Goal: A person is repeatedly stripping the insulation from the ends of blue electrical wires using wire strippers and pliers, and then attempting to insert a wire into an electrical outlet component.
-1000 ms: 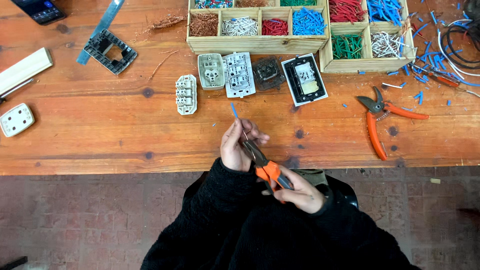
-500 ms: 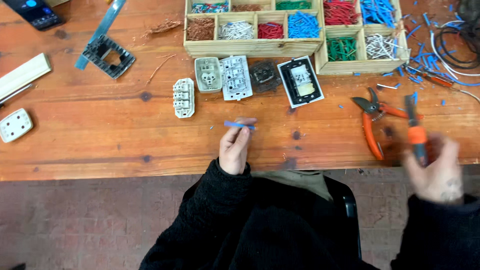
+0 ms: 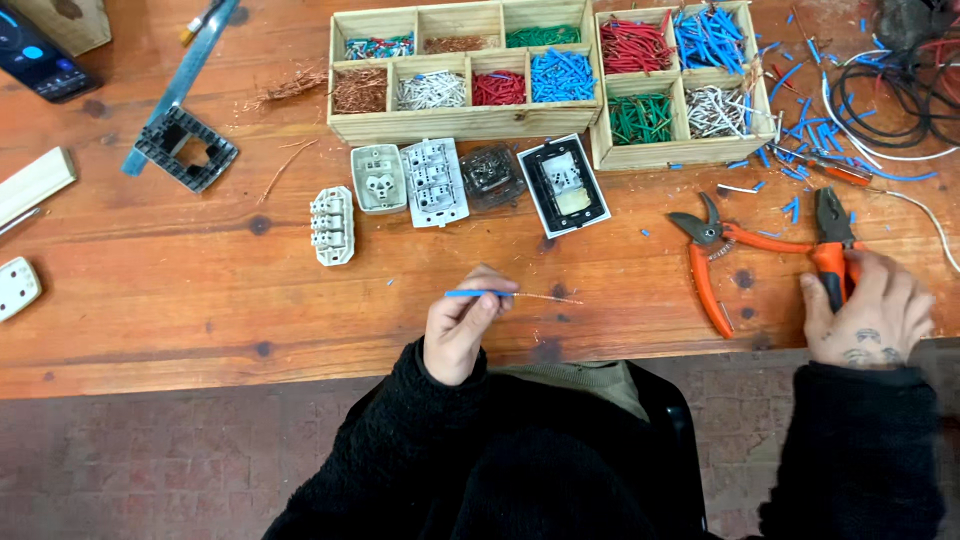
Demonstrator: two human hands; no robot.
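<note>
Fingers [image 3: 478, 305] of the left hand [image 3: 458, 332] pinch a short blue wire [image 3: 478, 294] near its middle — bare copper strands stick out to the right of the pinch, and the wire lies level above the wooden table [image 3: 180, 300], close to its near edge. That wrist is bent upward from a black sleeve. Right hand [image 3: 868, 315], reaching out to the side with knuckles up, curls its fingers around the orange-handled pliers [image 3: 832, 245], whose dark nose points away. Orange cutters [image 3: 712, 255] lie just beside — apart from the hand. Wooden sorting trays [image 3: 465, 122] of cut wire stand further back.
</note>
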